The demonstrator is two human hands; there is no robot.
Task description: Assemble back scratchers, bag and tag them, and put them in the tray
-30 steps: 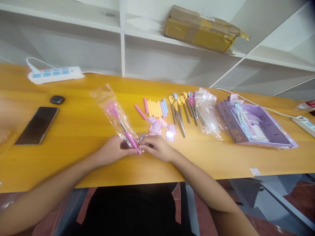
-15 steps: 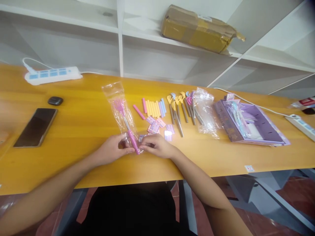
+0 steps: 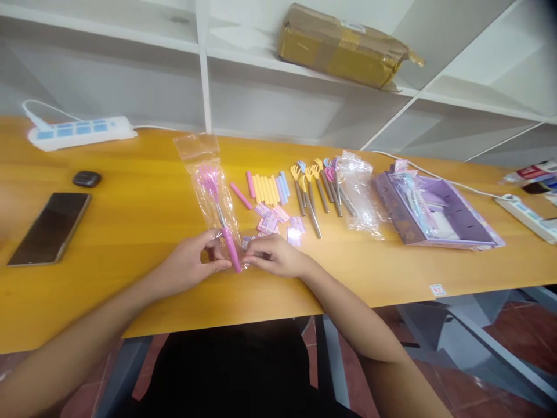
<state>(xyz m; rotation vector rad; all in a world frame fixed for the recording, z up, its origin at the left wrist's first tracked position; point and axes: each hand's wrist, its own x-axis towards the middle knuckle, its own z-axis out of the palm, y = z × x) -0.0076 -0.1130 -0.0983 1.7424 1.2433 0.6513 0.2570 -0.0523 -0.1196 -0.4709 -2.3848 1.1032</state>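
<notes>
A pink back scratcher (image 3: 231, 247) with a metal shaft lies inside a clear plastic bag (image 3: 198, 152), its claw end pointing away from me. My left hand (image 3: 191, 261) grips the bag's left edge beside the pink handle, thumb and fingers closed on the film. On the other side, my right hand (image 3: 274, 255) pinches the bag's right edge near the handle's lower end. Just beyond my right hand lie several small printed cards (image 3: 270, 220). Behind them is a row of pink, yellow and blue handle tubes (image 3: 266, 190). A loose pink tube (image 3: 241, 196) lies nearer the bag.
Several claw heads on metal shafts (image 3: 313, 197) lie right of the tubes, beside empty-looking clear bags (image 3: 359, 197). A purple box (image 3: 398, 217) stands farther right. Leftward are a phone (image 3: 50, 228), a small black case (image 3: 86, 178) and a power strip (image 3: 82, 133). A taped parcel (image 3: 343, 46) sits on the shelf.
The view has shifted slightly, moving most things a little left in the picture. Both hands keep their hold on the bag with the back scratcher inside.
</notes>
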